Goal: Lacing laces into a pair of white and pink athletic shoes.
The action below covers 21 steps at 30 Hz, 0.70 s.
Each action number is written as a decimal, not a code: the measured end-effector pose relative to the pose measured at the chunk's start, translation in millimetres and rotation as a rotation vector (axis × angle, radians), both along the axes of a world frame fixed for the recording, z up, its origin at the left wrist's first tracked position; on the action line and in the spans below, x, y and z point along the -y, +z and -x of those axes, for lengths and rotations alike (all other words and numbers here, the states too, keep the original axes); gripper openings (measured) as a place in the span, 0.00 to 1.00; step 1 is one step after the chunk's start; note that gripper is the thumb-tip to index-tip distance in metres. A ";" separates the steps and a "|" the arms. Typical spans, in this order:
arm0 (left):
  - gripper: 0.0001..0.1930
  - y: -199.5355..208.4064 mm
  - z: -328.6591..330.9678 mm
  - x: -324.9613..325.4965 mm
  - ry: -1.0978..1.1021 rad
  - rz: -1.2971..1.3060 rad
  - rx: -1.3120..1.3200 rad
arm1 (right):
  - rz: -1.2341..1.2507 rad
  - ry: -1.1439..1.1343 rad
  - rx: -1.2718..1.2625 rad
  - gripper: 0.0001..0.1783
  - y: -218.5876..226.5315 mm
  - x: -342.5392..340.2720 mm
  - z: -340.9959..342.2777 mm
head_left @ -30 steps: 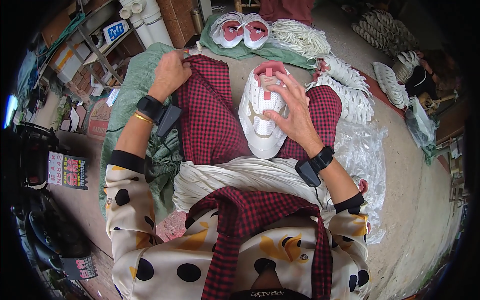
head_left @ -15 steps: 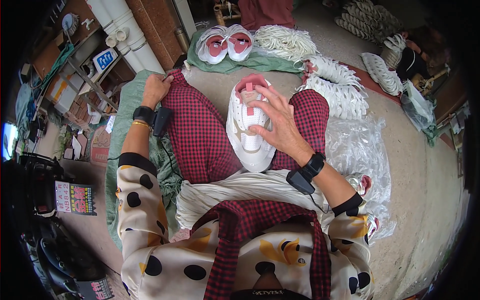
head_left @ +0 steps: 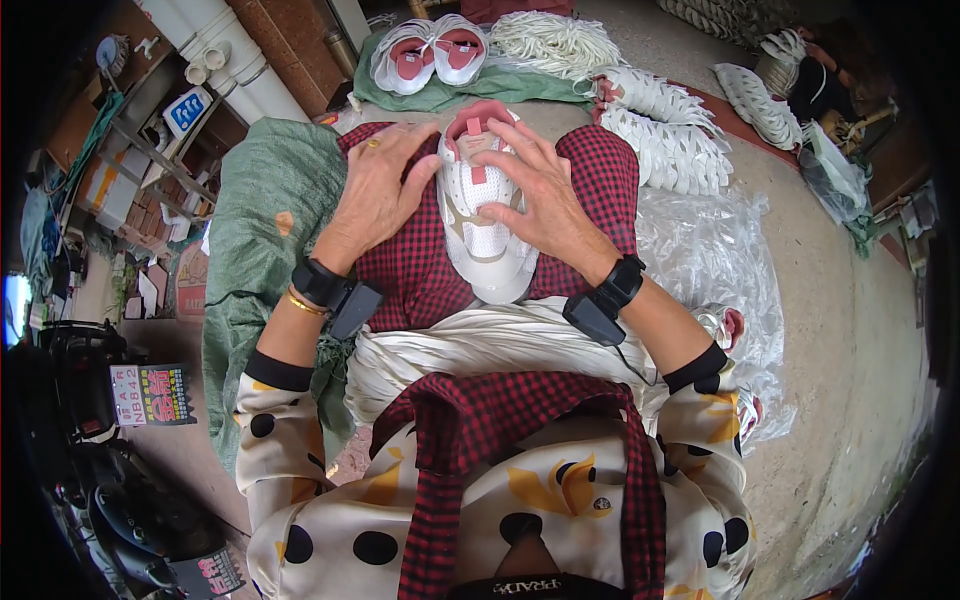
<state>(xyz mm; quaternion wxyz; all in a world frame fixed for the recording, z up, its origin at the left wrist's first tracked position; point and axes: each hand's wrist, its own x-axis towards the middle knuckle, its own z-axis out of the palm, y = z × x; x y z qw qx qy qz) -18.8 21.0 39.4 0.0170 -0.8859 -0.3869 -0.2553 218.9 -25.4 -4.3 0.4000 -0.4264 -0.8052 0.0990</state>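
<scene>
A white sneaker with beige trim, a pink lining and a pink tab on its tongue stands between my knees on the red-and-black checked apron. Its toe points toward me, and no laces show over the tongue. My right hand grips it from the right, thumb and fingers bent over the tongue and the eyelet edge. At the sneaker's left side, my left hand has its fingers spread, with nothing seen in them; whether the fingertips touch the shoe I cannot tell.
White laces lie across my lap. Ahead, a pair of white sneakers and lace bundles rest on green sacking. More bundled white pieces and clear plastic lie to the right. A green sack stands left.
My left hand has come from the apron's far left edge, which it has let go, to the sneaker's left side. The right hand stays on the shoe. The whole view has shifted slightly.
</scene>
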 end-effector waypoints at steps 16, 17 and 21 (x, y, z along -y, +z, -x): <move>0.05 -24.7 23.3 85.6 -0.210 0.476 0.317 | 0.292 0.264 0.252 0.05 1.0 97.9 -27.5; 0.05 -25.9 25.1 92.1 -0.226 0.494 0.317 | 0.291 0.276 0.259 0.05 1.7 97.7 -24.8; 0.04 -18.3 25.2 102.5 -0.186 0.642 0.336 | 0.504 0.114 0.067 0.03 8.7 93.9 -18.4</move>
